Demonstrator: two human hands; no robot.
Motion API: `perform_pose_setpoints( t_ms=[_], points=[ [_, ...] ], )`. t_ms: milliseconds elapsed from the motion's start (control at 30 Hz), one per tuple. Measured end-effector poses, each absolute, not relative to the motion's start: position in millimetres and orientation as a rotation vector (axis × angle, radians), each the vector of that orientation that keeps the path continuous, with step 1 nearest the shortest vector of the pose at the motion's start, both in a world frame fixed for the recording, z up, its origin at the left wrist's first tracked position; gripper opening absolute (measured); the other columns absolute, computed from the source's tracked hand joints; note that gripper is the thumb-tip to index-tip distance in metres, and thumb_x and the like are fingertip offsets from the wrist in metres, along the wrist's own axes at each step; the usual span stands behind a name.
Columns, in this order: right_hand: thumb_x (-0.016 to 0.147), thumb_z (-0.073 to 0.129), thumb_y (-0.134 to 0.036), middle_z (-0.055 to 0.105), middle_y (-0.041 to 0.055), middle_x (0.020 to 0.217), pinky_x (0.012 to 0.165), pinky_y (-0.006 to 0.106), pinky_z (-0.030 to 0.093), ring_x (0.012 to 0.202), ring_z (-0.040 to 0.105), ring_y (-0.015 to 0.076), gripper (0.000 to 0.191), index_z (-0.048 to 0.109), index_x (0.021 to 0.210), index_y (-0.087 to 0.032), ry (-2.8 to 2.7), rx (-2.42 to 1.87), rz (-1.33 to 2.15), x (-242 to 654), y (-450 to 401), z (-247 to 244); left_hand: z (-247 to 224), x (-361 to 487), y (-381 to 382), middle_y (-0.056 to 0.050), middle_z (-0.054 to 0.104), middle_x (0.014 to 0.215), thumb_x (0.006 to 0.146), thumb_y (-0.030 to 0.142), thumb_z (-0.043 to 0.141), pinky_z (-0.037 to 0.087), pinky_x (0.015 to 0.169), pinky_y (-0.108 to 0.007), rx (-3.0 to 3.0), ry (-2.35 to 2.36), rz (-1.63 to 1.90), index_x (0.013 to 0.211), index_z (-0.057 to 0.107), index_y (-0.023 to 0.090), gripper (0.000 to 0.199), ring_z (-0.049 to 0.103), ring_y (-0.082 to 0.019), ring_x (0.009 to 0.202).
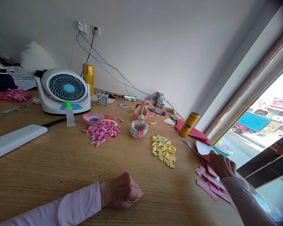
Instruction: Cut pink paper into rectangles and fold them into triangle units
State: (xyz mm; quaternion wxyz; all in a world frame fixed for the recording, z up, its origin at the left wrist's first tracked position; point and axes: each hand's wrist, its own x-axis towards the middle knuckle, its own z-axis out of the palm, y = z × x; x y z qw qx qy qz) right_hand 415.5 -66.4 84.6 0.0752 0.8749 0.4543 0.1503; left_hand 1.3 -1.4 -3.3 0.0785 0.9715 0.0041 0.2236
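My left hand (124, 191) rests on the wooden table as a closed fist, with nothing visible in it. At the right edge my right hand (223, 164) bends downward beside a white sheet of paper (202, 147) and red paper; its fingers look closed, their tips hidden. Pink paper strips (207, 189) lie just below and left of it. Between the hands, farther back, is a pile of folded yellow paper pieces (163, 150). A pile of folded pink paper pieces (102, 131) sits to the left. Behind stands a small pink-and-green folded-paper basket (138, 128).
A white fan (66, 89) stands at the back left, near a pink paper ring (93, 118) and a glue bottle (70, 114). A long white device (19, 141) lies at the left. A yellow cylinder (189, 124) stands at the right, near the window.
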Motion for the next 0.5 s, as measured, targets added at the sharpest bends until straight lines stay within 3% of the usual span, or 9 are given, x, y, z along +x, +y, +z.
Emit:
perform_pose_setpoints(
  t_ms=[333, 500],
  points=[
    [0.098, 0.018, -0.039, 0.069, 0.0208, 0.086, 0.049, 0.037, 0.037, 0.068, 0.064, 0.0341, 0.049, 0.058, 0.112, -0.015, 1.382, 2.823, 0.582, 416, -72, 126, -1, 2, -1, 0.004, 0.051, 0.049, 0.078, 0.009, 0.052, 0.027, 0.043, -0.029, 2.879, -0.012, 0.671, 0.053, 0.036, 0.020, 0.031, 0.041, -0.011, 0.042],
    [0.098, 0.021, -0.038, 0.068, 0.0177, 0.080, 0.047, 0.034, 0.031, 0.058, 0.060, 0.0287, 0.045, 0.058, 0.109, -0.015, 1.482, 2.808, 0.729, 413, -73, 143, -2, 2, -2, 0.003, 0.051, 0.049, 0.079, 0.010, 0.052, 0.024, 0.043, -0.028, 2.879, 0.001, 0.677, 0.053, 0.035, 0.019, 0.033, 0.041, -0.011, 0.042]
  ],
)
